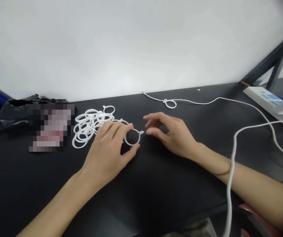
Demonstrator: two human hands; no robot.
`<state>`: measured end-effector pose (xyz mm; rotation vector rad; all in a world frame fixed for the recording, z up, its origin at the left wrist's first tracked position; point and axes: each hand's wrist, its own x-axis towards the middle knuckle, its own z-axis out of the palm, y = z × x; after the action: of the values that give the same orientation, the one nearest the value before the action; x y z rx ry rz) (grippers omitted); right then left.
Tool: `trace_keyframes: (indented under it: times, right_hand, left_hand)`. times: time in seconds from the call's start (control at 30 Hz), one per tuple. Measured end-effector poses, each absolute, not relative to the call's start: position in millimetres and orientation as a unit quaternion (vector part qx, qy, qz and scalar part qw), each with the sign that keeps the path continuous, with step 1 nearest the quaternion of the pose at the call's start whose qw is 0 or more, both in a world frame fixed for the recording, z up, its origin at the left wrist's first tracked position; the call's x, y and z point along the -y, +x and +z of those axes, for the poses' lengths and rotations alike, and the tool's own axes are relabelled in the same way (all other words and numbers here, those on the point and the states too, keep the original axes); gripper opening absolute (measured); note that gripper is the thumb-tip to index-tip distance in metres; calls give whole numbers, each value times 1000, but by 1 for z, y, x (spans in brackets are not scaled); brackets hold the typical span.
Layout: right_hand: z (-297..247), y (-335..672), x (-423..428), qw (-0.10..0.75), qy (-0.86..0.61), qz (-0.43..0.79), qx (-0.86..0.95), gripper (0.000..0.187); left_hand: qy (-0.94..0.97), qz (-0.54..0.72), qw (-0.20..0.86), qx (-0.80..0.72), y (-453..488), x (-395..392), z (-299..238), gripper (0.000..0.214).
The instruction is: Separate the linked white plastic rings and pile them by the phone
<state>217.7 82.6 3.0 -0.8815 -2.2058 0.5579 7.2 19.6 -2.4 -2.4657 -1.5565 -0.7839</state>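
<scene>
Between the thumb and fingers of my left hand [109, 144] is a white curtain ring [141, 132], a thin hoop with a small eyelet tab pointing right. My right hand [167, 131] is just right of that tab, fingers curled but apart, with nothing in them and a small gap to the ring. A loose pile of similar white rings [88, 130] lies behind and left of my left hand, which hides part of it. One more white ring [171, 104] lies farther back, beyond my right hand, against a white cable.
The white cable [203, 103] runs along the back of the black table [141, 184]. A thicker white cord [231, 174] crosses in front of my right forearm. A black plastic bag [15, 112] and a blurred-out packet [52, 126] lie left; a white-and-blue box [267, 102] lies right.
</scene>
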Motion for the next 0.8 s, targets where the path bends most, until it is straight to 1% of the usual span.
trace_keyframes:
  times: [0.07, 0.13, 0.2, 0.27, 0.37, 0.47, 0.57, 0.7, 0.8]
  right_hand:
    - [0, 226, -97, 333, -398, 100, 849, 29]
    - [-4, 236, -113, 295, -464, -20, 835, 37]
    - [-9, 247, -127, 257, -523, -79, 809, 44]
    - [-14, 256, -136, 221, -556, -100, 795, 42]
    - [-18, 261, -143, 197, -567, -70, 797, 26]
    - [-18, 258, -142, 214, -549, -32, 808, 13]
    - [-12, 250, -133, 266, -496, 22, 826, 7]
    - [-1, 233, -109, 341, -379, 169, 843, 4]
    - [4, 222, -89, 350, -319, 235, 849, 3]
  left_hand:
    - [-798, -232, 75, 551, 3, -21, -5, 35]
    - [-785, -204, 83, 578, 0, -21, -8, 39]
    - [-778, -180, 87, 596, -3, -21, -11, 42]
    - [-772, -166, 89, 607, -3, -21, -12, 45]
    - [-771, -162, 90, 609, -2, -21, -13, 45]
    - [-777, -167, 88, 600, -1, -21, -13, 45]
    - [-778, -184, 94, 593, 0, -21, -13, 45]
    - [-777, -218, 92, 584, 3, -19, -10, 49]
    - [-782, -237, 84, 570, 8, -16, -7, 53]
